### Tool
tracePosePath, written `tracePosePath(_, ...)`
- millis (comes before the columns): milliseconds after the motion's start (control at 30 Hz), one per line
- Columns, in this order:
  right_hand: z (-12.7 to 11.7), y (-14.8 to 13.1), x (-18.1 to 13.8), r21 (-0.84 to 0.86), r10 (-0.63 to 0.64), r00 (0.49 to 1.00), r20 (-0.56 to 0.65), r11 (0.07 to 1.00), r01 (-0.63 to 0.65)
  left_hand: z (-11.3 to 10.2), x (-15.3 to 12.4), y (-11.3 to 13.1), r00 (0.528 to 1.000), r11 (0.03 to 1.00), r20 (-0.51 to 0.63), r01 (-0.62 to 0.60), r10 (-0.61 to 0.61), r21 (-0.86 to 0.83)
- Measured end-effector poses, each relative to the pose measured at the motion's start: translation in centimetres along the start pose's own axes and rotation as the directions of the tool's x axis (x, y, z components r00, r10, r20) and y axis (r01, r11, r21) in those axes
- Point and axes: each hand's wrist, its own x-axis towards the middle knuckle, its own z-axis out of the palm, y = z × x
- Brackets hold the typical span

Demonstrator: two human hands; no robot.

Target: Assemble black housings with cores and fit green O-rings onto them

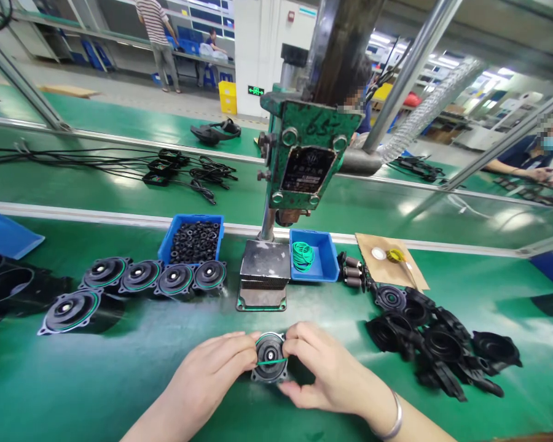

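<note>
A round black pump housing (270, 355) with corner lugs stands in front of me, its face turned up. A green rubber O-ring (271, 362) lies around its upper rim, and its lower part runs straight across the face. My left hand (219, 368) pinches the O-ring at the housing's left edge. On the right edge, the bent fingers of my right hand (320, 368) hold the ring's other end, while the thumb rests by the lower right lug. My fingertips partly hide both sides of the housing.
Behind the housing stands a press (304, 159) with a metal block (265, 261). Blue bins hold black parts (194, 242) and green O-rings (303, 256). Ringed housings (175, 279) line the left; black castings (442, 344) pile up right, near a cardboard sheet (373, 270).
</note>
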Motion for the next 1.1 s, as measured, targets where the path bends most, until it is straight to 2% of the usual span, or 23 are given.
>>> tracePosePath(100,0.6,-0.3,-0.5,-0.001,-0.01,0.999,-0.034,1.0,0.01,-0.2,0.1,0.3,0.997,0.997,0.05,0.064,-0.061,-0.05)
tracePosePath(267,1.3,-0.9,-1.2,-0.042,-0.065,0.996,-0.06,0.997,0.063,-0.5,-0.2,0.6,0.986,0.987,0.133,0.111,-0.095,-0.114)
tracePosePath(567,2.6,-1.7,-2.2,-0.127,-0.095,0.983,-0.159,0.989,0.075,-0.3,-2.1,1.6,0.984,0.991,0.164,0.092,-0.074,-0.1)
tracePosePath(667,1.8,-1.8,-2.3,-0.07,-0.125,0.959,-0.255,0.991,0.111,0.0,-2.7,1.8,0.983,0.983,0.11,0.156,-0.145,-0.093)
tracePosePath(733,1.2,-1.6,-2.0,0.022,-0.066,0.919,-0.39,0.996,0.081,0.6,-2.5,2.3,0.963,0.962,0.103,0.259,-0.249,-0.09)
tracePosePath(800,1.1,-1.1,-1.6,0.087,0.015,0.86,-0.511,0.996,0.035,1.7,-1.5,3.0,0.933,0.939,0.167,0.335,-0.319,-0.077)
tracePosePath(900,2.0,0.1,-0.8,0.087,0.049,0.804,-0.593,0.996,0.003,3.1,0.2,3.8,0.897,0.912,0.241,0.401,-0.371,-0.091)
tracePosePath(1000,3.3,1.3,-0.6,0.027,-0.001,0.818,-0.576,0.999,0.02,2.5,0.3,3.9,0.873,0.875,0.2,0.472,-0.446,-0.111)
tracePosePath(1100,3.7,2.6,-1.1,-0.02,-0.035,0.84,-0.541,0.999,0.028,-0.8,-2.1,3.1,0.812,0.817,0.148,0.576,-0.565,-0.041)
